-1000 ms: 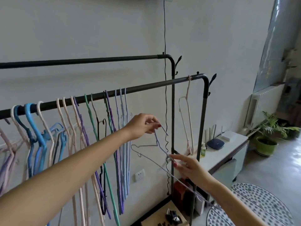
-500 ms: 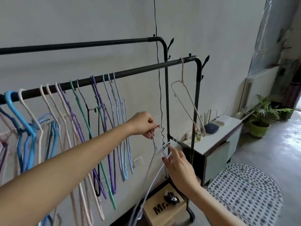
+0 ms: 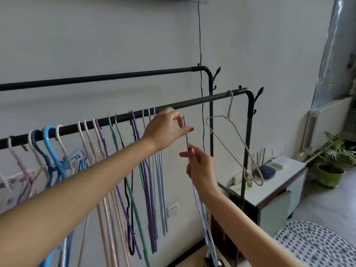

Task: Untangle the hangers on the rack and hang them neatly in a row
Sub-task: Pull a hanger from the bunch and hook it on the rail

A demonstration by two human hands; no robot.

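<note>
Light-blue wire hanger (image 3: pixel 194 191) now raised from mid-frame to front rail (image 3: pixel 202 99) height, centre frame. Pinched at the hook by left hand (image 3: pixel 165 130), gripped below by right hand (image 3: pixel 200 168). Freed from tangle; not yet hung.

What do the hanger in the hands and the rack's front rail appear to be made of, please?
Held hanger: probably wire in a pale blue coating, being very thin and matte. Front rail: likely metal tube painted black, judging by its smooth bend and faint sheen.

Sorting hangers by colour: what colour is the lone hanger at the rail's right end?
Pale beige lone hanger, seen in the head view.
</note>
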